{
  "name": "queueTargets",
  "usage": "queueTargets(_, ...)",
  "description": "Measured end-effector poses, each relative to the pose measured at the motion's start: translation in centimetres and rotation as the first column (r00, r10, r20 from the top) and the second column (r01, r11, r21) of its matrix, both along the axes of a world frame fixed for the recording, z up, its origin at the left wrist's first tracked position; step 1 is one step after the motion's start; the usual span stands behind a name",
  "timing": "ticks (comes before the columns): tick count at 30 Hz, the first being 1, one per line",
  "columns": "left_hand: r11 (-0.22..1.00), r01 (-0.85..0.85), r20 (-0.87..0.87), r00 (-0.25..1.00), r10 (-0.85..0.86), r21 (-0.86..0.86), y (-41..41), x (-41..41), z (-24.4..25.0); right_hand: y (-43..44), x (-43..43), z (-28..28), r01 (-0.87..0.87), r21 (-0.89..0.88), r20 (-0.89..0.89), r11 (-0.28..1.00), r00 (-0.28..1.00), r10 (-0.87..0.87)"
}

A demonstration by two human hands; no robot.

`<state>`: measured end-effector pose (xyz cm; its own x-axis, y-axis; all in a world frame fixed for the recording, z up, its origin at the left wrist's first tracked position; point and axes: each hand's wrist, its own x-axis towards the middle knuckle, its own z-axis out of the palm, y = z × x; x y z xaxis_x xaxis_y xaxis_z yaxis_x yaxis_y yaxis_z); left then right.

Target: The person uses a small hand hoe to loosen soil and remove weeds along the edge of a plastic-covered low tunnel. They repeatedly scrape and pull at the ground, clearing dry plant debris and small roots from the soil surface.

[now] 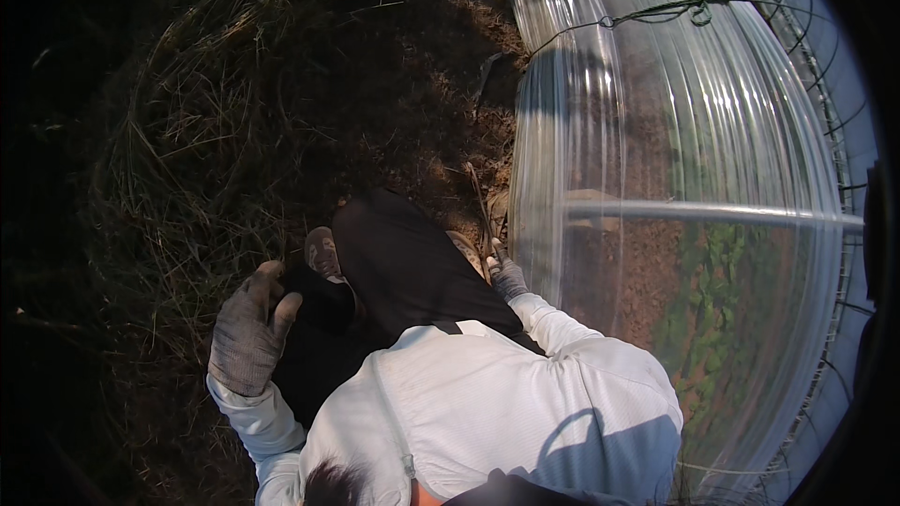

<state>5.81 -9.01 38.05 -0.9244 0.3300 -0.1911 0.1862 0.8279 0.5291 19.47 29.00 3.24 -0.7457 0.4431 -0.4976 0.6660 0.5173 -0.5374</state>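
My left hand [252,327], in a grey work glove, is raised over my bent leg at the lower left, its fingers apart and nothing in it. In a like glove, my right hand [505,273] is low beside the foot of the plastic sheeting. A thin brown stick or rod [479,190] slants up from its fingers; the lower end is hidden by the hand and knee. Just right of that hand hangs the clear plastic film [590,274] of a greenhouse tunnel, gathered in long folds.
Dry grass [204,133] lies at the left, bare soil [415,98] ahead. A green cord [654,13] crosses the film at the top, and a metal pipe [633,209] runs behind it. Leafy green plants [717,281] grow inside. My shoes [325,253] stand close to the tunnel's edge.
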Motion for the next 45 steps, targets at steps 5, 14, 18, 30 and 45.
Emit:
queueTargets(5,0.999,0.005,0.004,1.000,-0.005,-0.039,0.3,-0.8,0.3,0.4,-3.9,-2.2,-0.037,0.113,-0.037,0.993,0.998,0.041)
queueTargets(14,0.992,-0.096,0.140,0.984,0.107,-0.080,1.0,-1.4,1.0,-0.2,-25.7,-2.0,0.211,-0.089,-0.092,0.973,0.971,-0.219)
queueTargets(18,0.994,-0.087,0.099,0.991,0.093,-0.061,0.4,-1.5,0.0,-1.9,-21.8,-1.5,0.042,0.100,-0.087,0.994,0.996,-0.033)
queueTargets(30,0.994,-0.104,0.171,0.979,0.109,-0.039,0.0,-0.8,0.4,0.1,-0.2,-2.2,-0.120,-0.134,-0.117,0.984,0.988,0.105)
queueTargets(45,0.991,-0.130,0.124,0.983,0.131,-0.018,-0.5,-0.8,0.0,-2.4,-16.6,0.1,0.141,-0.169,-0.044,0.975,0.988,-0.151)
